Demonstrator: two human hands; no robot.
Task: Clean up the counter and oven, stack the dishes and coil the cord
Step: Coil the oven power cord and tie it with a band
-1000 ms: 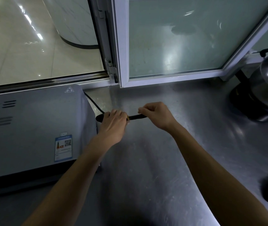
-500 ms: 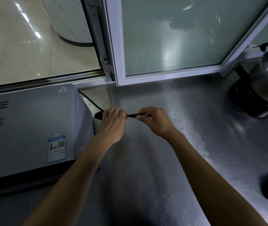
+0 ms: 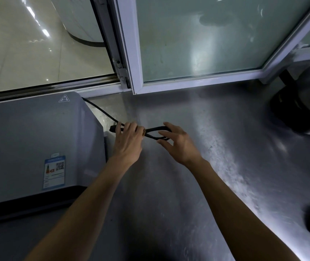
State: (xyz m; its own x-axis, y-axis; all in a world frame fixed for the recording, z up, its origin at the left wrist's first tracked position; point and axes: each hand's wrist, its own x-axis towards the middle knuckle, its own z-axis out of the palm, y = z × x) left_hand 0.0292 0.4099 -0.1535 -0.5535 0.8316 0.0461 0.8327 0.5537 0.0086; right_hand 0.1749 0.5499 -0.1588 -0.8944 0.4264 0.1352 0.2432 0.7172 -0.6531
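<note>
Since 0.5 s ago your right hand [image 3: 178, 146] has let its pinch go, fingers spread | left hand [image 3: 129, 138] grips folded black rubber cord [image 3: 156, 133] beside grey metal oven [image 3: 37, 144] | light, springy; hold the bundle's middle.

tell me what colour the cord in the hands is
Black; the cord shows best in the head view, looped between both hands.
</note>
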